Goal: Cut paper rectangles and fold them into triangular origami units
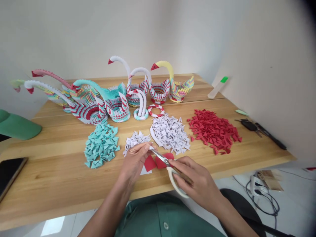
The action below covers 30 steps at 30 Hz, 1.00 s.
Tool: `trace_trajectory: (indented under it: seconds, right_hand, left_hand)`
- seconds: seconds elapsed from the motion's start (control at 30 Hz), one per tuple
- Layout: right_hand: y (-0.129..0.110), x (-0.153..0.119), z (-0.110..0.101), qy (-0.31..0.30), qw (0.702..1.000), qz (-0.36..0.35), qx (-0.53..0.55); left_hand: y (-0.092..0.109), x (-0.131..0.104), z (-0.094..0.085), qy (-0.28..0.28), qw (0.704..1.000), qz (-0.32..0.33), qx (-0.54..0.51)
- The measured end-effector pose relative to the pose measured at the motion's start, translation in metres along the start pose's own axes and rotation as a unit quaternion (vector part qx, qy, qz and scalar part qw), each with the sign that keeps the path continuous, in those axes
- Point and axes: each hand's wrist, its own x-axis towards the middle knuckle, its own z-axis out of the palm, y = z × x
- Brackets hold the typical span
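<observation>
My left hand pinches a small white paper piece between thumb and fingertips. Scissors with a pale handle are in my right hand, and their blade tips point left, right at the white piece. A brown stick-like item also shows along my right fingers. Beneath the scissors, red paper squares and a white sheet lie on the wooden table. Just behind my left hand is a small pile of white folded pieces.
Piles of teal, white and red folded pieces lie across the table. Several paper swans and a red-white ring stand behind. A phone is left; keys lie right.
</observation>
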Motion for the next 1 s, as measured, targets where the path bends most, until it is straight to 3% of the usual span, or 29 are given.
trace_trajectory:
  seconds: [0.33, 0.7, 1.0]
  right_hand:
    - [-0.009, -0.003, -0.009, -0.043, 0.998, 0.023, 0.047]
    - [-0.003, 0.000, -0.012, -0.027, 0.998, 0.023, 0.050]
    - [-0.008, 0.004, -0.006, -0.005, 1.000, 0.006, 0.008]
  left_hand:
    - [0.003, 0.001, -0.006, -0.006, 0.999, 0.001, -0.040]
    - [0.003, 0.001, -0.008, -0.023, 0.997, -0.011, -0.073]
    - [0.002, -0.001, -0.002, -0.003, 1.000, 0.006, 0.012]
